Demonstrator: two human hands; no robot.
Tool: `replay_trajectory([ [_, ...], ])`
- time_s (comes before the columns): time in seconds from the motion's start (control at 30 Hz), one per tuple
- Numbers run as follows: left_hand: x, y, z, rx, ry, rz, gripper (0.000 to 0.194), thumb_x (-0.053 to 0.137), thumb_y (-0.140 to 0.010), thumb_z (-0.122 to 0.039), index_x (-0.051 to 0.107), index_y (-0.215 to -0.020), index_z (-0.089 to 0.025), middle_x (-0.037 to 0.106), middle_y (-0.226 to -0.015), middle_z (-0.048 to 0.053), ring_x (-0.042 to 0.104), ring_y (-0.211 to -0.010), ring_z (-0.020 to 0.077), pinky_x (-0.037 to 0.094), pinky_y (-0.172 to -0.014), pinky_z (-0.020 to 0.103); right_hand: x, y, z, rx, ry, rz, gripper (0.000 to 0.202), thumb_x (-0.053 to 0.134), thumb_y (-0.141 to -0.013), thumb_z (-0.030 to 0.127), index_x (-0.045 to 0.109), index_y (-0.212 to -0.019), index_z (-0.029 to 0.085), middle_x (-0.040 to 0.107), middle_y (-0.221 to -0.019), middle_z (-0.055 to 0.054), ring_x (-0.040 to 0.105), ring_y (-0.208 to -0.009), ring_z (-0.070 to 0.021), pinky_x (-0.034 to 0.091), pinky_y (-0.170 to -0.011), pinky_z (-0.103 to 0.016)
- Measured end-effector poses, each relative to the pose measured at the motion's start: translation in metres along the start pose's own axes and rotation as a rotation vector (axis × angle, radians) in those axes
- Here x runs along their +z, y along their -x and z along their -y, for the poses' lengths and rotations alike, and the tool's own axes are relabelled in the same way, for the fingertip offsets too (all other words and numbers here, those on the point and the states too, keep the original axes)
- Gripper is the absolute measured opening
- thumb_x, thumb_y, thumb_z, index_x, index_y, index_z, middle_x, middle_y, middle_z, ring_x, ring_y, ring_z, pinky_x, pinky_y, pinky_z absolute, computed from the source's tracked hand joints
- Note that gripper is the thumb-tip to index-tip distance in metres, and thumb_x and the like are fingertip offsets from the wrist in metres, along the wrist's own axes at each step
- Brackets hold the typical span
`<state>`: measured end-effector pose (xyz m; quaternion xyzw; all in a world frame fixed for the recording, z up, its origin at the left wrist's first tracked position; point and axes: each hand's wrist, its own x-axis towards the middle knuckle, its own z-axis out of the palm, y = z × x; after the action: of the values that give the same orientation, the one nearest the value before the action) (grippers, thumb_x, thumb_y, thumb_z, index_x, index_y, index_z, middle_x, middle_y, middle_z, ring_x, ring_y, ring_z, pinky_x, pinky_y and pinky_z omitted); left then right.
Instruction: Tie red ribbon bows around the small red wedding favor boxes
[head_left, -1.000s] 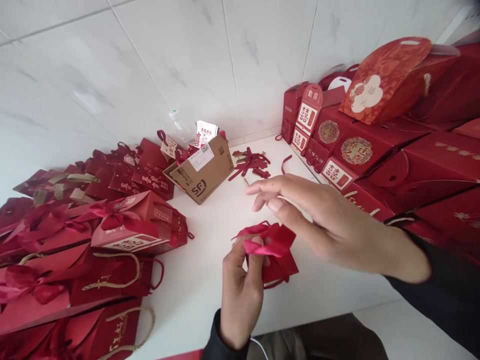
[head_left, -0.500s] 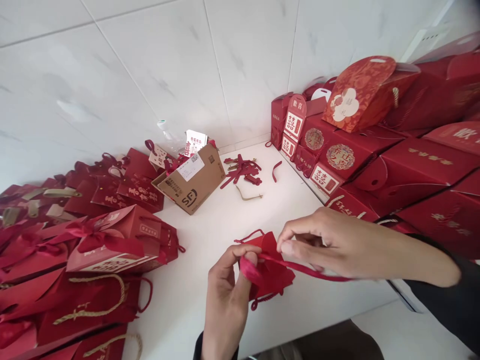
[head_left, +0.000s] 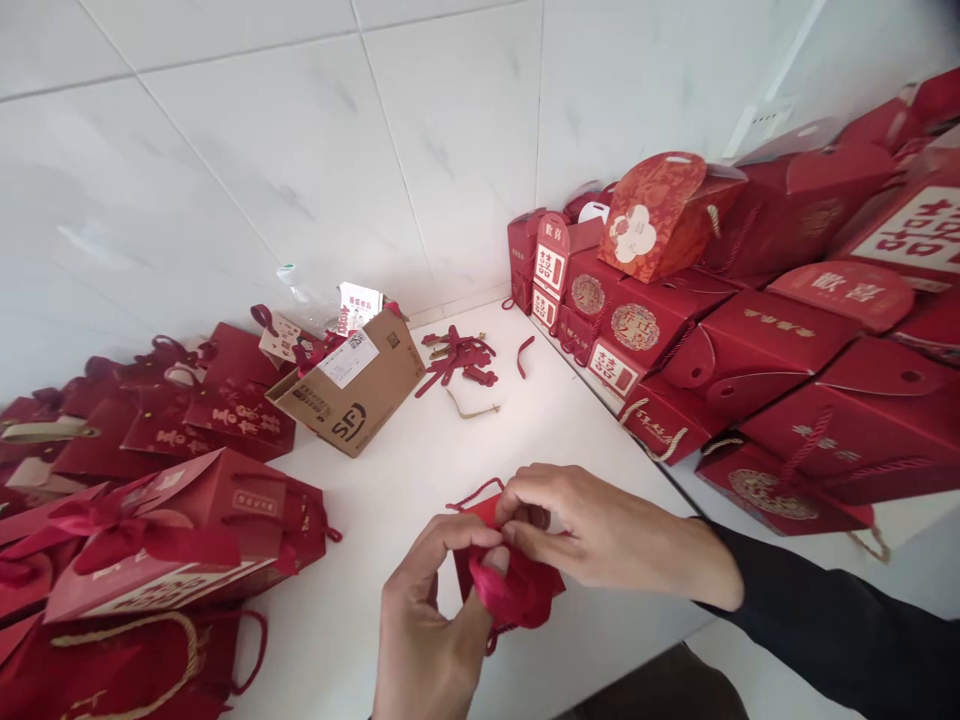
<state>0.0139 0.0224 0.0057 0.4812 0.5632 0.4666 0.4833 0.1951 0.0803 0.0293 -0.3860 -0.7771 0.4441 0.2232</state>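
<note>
A small red box (head_left: 466,580) with cord handles stands on the white table (head_left: 360,600) at the lower middle, mostly covered by fingers and ribbon. My left hand (head_left: 442,610) is at its left, thumb and forefinger closed on a bunched pink-red ribbon (head_left: 517,590) over the top of the box. From the right, my right hand (head_left: 577,525) pinches the ribbon close to my left fingertips. The two hands nearly meet above the box, and the ribbon between their tips is partly hidden.
An open cardboard box (head_left: 360,385) stands near the wall. Loose red cords (head_left: 457,355) lie beside it. Red gift boxes (head_left: 780,330) are stacked at the right; more red boxes (head_left: 262,490), some with bows, fill the left side.
My right hand has come in to meet my left fingertips; the ribbon tail that stretched rightward is now bunched over the box. The view has shifted somewhat to the right.
</note>
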Motion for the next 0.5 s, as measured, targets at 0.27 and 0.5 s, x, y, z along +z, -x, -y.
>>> replay_trajectory([
  [0.27, -0.005, -0.009, 0.026, 0.623, -0.57, -0.261, 0.022, 0.062, -0.089, -0.014, 0.073, -0.101, -0.029, 0.075, -0.095, -0.001, 0.072, -0.084, 0.0156, 0.059, -0.074, 0.024, 0.002, 0.0, -0.002, -0.021, -0.024, -0.011, 0.013, 0.057, -0.101, 0.025, 0.067, -0.096, 0.018, 0.069, -0.094, -0.004, 0.065, -0.085, -0.0164, 0.049, -0.08, -0.028],
  [0.5, 0.005, -0.005, 0.031, 0.616, -0.551, -0.366, 0.006, 0.064, -0.093, -0.022, 0.066, -0.097, -0.027, 0.07, -0.087, -0.002, 0.067, -0.078, 0.0139, 0.053, -0.07, 0.023, 0.004, -0.002, -0.005, -0.009, -0.176, 0.024, 0.015, 0.058, -0.095, 0.015, 0.07, -0.103, 0.017, 0.072, -0.102, -0.005, 0.064, -0.082, -0.0156, 0.049, -0.075, -0.027],
])
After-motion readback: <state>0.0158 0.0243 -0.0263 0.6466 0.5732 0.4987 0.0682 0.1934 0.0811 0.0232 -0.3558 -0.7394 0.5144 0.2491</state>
